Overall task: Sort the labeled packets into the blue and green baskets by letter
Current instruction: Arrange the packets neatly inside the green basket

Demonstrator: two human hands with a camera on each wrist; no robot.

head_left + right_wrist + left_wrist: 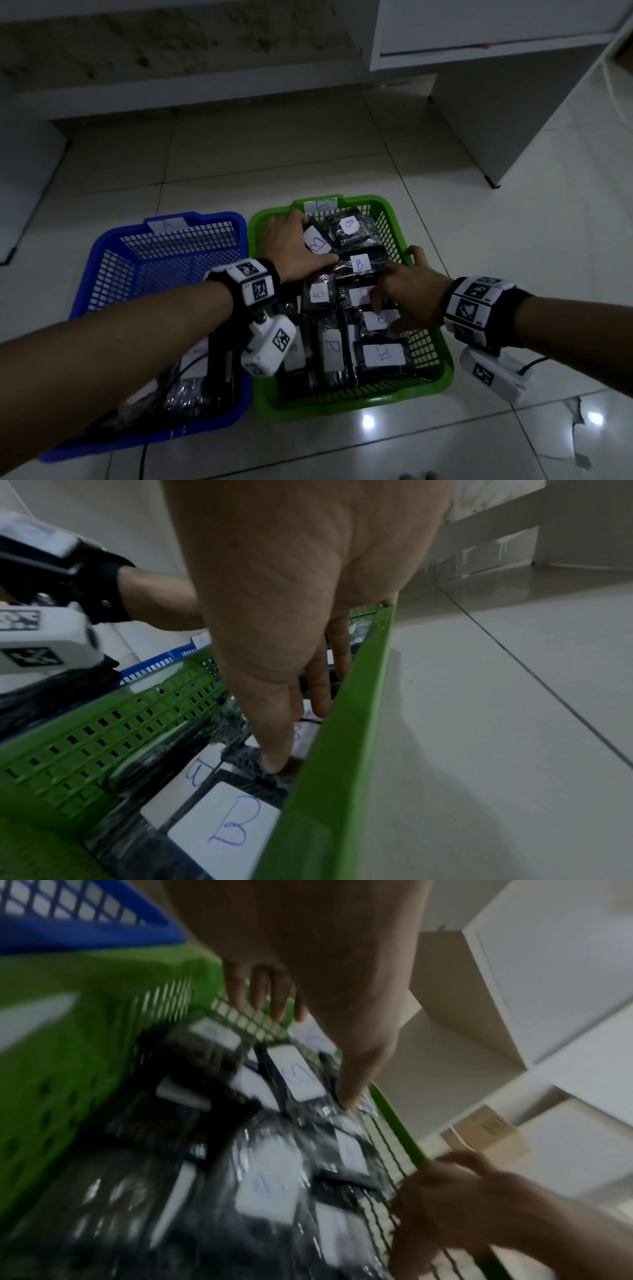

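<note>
Two baskets stand side by side on the tiled floor. The blue basket point(195, 219), tagged A, is on the left and holds a few black packets point(191, 394) at its near end. The green basket point(376, 202), tagged B, is packed with black packets bearing white B labels point(385, 354). My left hand point(294, 246) reaches into the green basket's far left corner. Its fingers lie straight by the far wall and its thumb point(349, 1104) presses on a packet's wrapper. My right hand point(407, 294) lies flat on packets at the right side, index fingertip point(277, 767) pressing one down.
White furniture point(479, 41) stands at the back right and a low shelf point(171, 96) at the back left. A torn scrap point(575, 421) lies on the floor to the right of the green basket. Bare tiles stretch beyond the baskets.
</note>
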